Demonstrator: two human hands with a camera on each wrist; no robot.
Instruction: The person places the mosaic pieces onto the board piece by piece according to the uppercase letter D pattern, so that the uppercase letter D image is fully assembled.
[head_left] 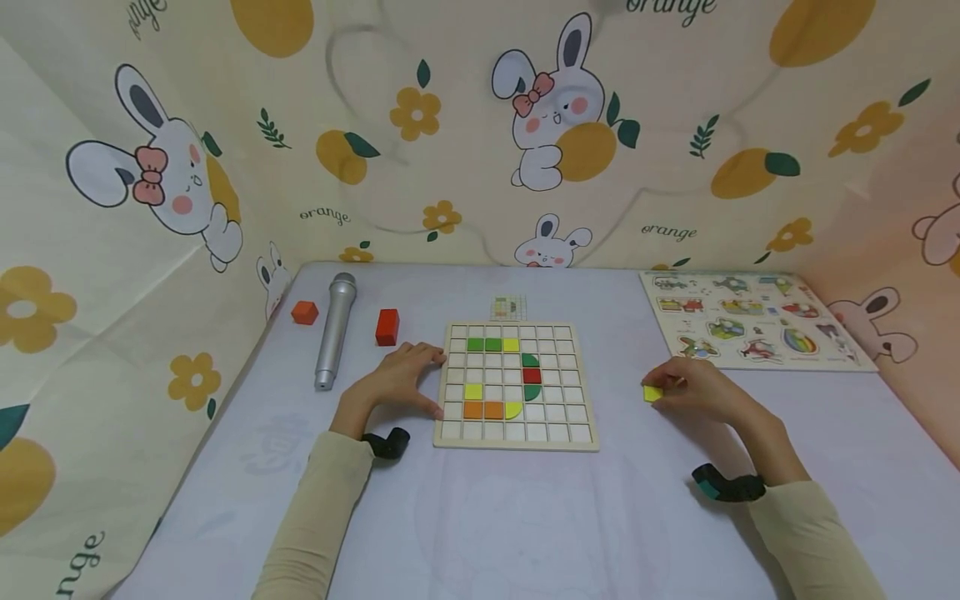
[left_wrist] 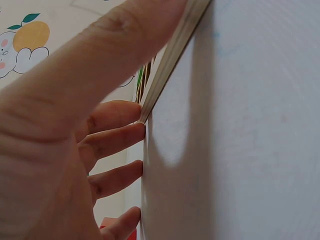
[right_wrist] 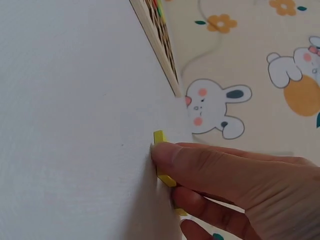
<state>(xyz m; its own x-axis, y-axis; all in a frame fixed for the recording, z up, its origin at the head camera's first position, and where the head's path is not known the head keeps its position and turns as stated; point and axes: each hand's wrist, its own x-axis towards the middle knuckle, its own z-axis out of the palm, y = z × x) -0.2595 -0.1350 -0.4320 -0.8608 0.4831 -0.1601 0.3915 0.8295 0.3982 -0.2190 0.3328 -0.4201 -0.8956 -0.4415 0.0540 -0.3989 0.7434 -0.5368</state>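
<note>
A square wooden grid board (head_left: 517,447) lies on the table with green, yellow, red and orange tiles in some of its cells. My left hand (head_left: 397,379) rests at its left side, fingers spread and thumb apart. In the left wrist view, fingertips (left_wrist: 132,131) touch the board's edge (left_wrist: 167,70). To the right of the board, my right hand (head_left: 693,390) pinches a small yellow tile (head_left: 652,393) just over the table. The right wrist view shows this yellow tile (right_wrist: 165,179) between thumb and finger; another bit of yellow peeks out lower, partly hidden by the fingers.
Left of the board are a silver microphone (head_left: 337,329), a red block (head_left: 387,327) and a smaller orange-red block (head_left: 304,312). A small patterned card (head_left: 509,307) lies behind the board. At the back right is a picture board (head_left: 750,321). Printed cloth (head_left: 465,150) walls the table.
</note>
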